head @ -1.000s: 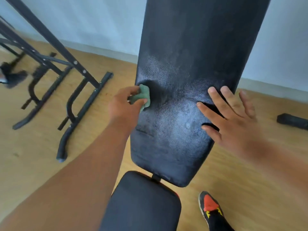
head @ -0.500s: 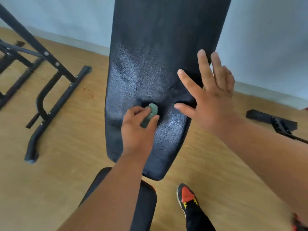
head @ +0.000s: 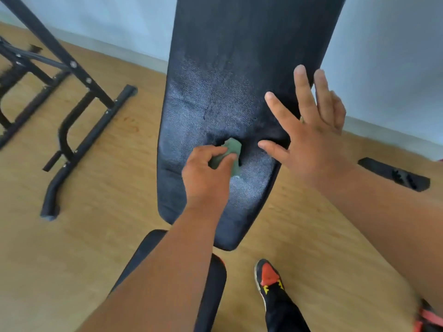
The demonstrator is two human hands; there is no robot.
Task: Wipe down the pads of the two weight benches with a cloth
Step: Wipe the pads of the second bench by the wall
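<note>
Left hand [head: 206, 173] squeezes green cloth [head: 229, 153], balled up, pressed on low middle of back pad [head: 227, 75]. Right hand [head: 309, 130] open, flat on pad's right edge, holds nothing. Cloth looks soft, light, squashy; best bunched in fingers. Pad looks firm, bumpy, shiny, maybe slippery where damp.

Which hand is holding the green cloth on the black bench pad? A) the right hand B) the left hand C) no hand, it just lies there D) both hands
B: the left hand grips the green cloth against the back pad, while the right hand rests open beside it.
</note>
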